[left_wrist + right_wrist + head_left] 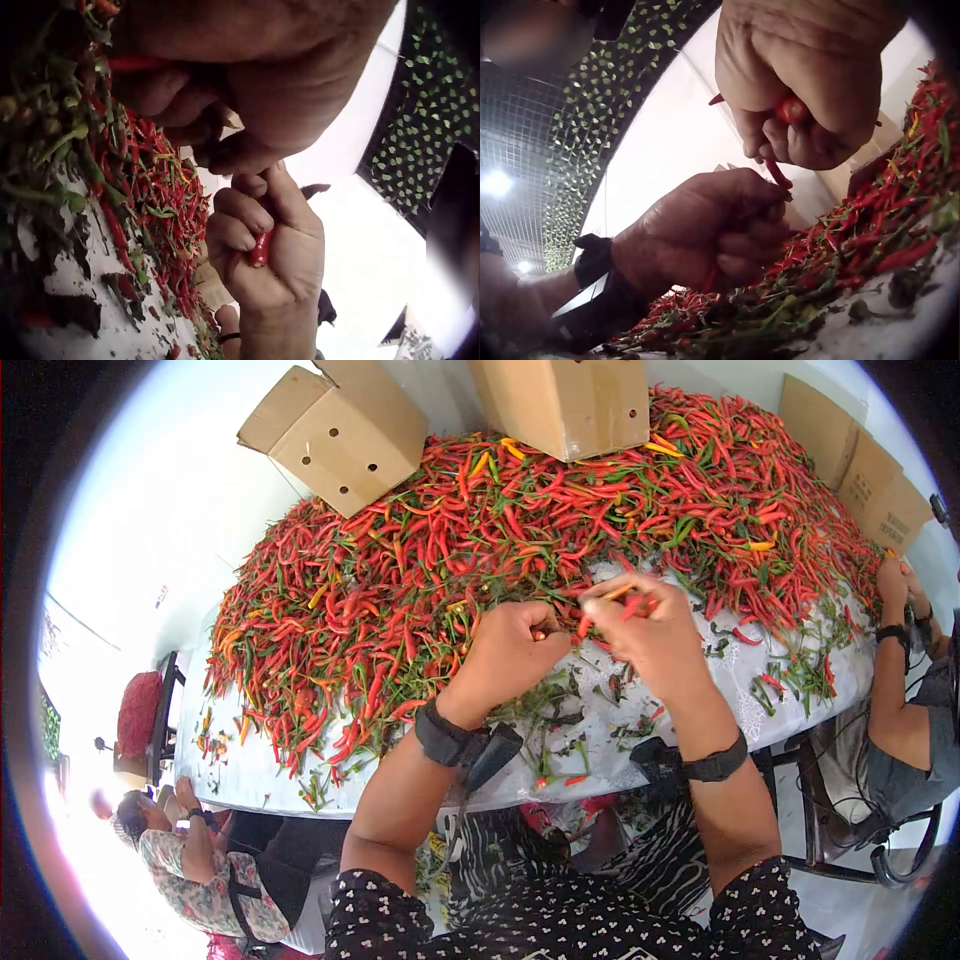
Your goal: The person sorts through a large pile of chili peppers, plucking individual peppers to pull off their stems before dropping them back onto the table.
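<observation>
Just over the near edge of a big heap of chili peppers (420, 560), my two hands work close together. Several red chili peppers (791, 112) are gripped in the curled fingers of my right hand (645, 635), with ends poking out of the fist. My left hand (510, 650) is curled too, and a red chili pepper (139, 64) shows at its fingers in the left wrist view. Where the fingertips meet, one more red chili (780, 176) hangs with its stem end by the left hand. The fingers hide most of what each hand holds.
Cut stems and leaf scraps (560, 735) lie on the white tablecloth (740, 690) before me. Cardboard boxes (340, 440) stand behind the heap. One person (200, 860) sits at left; another person's arm (895, 670) reaches the heap at right.
</observation>
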Demonstrator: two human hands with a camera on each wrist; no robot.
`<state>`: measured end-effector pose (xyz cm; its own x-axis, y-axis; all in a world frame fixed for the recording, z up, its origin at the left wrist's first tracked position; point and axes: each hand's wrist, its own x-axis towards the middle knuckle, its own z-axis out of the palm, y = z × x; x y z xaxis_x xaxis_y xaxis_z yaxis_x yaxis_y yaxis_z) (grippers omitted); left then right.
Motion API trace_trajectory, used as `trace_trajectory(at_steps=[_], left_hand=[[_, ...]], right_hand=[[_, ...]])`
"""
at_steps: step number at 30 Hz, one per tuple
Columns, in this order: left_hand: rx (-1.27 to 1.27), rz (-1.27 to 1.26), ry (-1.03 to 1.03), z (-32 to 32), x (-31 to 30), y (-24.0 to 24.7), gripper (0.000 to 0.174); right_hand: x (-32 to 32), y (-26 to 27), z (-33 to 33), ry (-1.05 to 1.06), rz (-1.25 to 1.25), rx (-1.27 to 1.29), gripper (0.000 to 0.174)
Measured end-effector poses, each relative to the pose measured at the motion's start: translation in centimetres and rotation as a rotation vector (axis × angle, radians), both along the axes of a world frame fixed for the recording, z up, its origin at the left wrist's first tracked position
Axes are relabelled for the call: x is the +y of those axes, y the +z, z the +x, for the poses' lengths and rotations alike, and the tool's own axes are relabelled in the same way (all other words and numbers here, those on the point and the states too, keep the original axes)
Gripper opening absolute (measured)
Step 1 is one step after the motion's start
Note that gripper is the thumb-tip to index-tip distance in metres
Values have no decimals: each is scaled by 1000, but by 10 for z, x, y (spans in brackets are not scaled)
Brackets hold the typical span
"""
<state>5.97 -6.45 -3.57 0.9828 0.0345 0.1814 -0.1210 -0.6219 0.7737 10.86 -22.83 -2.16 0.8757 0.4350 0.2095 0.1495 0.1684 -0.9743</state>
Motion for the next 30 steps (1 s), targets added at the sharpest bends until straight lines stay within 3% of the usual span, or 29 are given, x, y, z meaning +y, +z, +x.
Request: trace_trajectory(at_steps=[4, 5, 6, 7, 8, 9, 10, 12, 15, 19, 22, 24, 25, 27, 30], left_hand=[[109, -50, -57, 0, 6, 4, 14], [75, -265, -113, -1, 5, 6, 17], [41, -480, -171, -2, 3, 8, 22], [43, -481, -176, -2, -1, 9, 22], [74, -628, -253, -3, -7, 11, 27], [105, -773, -329, -3, -11, 13, 32], [92, -605, -298, -2, -13, 15, 31], [131, -582, -275, -2, -13, 17, 31], [187, -571, -233, 1, -5, 13, 23], [173, -730, -154, 11, 8, 4, 14], [275, -550, -135, 24, 21, 0, 14], [-130, 274, -252, 31, 21, -5, 15], [-127, 278, -250, 33, 20, -7, 15], [-141, 735, -167, 36, 15, -8, 18], [16, 900, -90, 37, 6, -2, 19]], right_hand=[[-13, 9, 6, 36, 85, 160, 13], [-13, 10, 5, 33, 85, 161, 13], [-11, 14, 2, 0, -72, 113, 16], [-10, 16, 1, -34, -228, 64, 19], [-4, -4, 7, -41, -198, -108, 26], [-2, -11, 9, -44, -197, -108, 26], [-1, -15, 11, 7, -270, -65, 28], [-2, -8, 9, 102, -372, 63, 28], [-6, 9, 7, 238, -255, 188, 33], [-4, 3, 16, 116, -255, 22, 29], [-11, 9, 23, 173, -55, 302, 19], [-11, 9, 25, 170, -2, 330, 19], [-10, 8, 26, 166, 48, 358, 18], [-11, 9, 28, 189, 58, 353, 18], [-13, 7, 31, 207, 84, 351, 17]])
